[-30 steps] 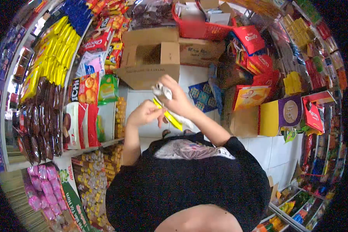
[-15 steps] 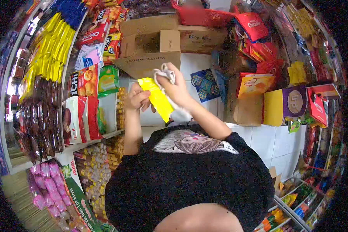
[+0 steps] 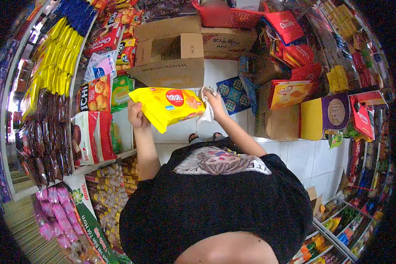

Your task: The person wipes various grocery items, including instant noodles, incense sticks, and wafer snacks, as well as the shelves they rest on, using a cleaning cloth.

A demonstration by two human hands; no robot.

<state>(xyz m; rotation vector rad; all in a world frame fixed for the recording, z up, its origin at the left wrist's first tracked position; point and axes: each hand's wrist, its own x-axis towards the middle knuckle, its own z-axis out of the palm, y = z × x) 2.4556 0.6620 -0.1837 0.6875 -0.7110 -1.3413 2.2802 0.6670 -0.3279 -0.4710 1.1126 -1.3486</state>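
A yellow packet of Nabati wafers (image 3: 169, 105) is held up in front of my chest, its printed face with the red logo towards me. My left hand (image 3: 137, 115) is closed around the packet's left end, near the crimped edge. At the other end, my right hand (image 3: 215, 104) is closed on a whitish cloth (image 3: 206, 105), which lies against the packet's right end. Part of the right hand's fingers is hidden by the cloth.
Shelves on my left carry yellow packets (image 3: 59, 53), dark brown packets (image 3: 48, 136) and biscuit bags (image 3: 94, 136). An open cardboard box (image 3: 167, 72) sits ahead on the tiled floor. A red basket (image 3: 240, 18) and gift boxes (image 3: 325, 119) stand beyond and to the right.
The packet has turned from a narrow side view to its broad printed face. My hands have moved apart, left hand leftwards and right hand with the cloth to the packet's right end.
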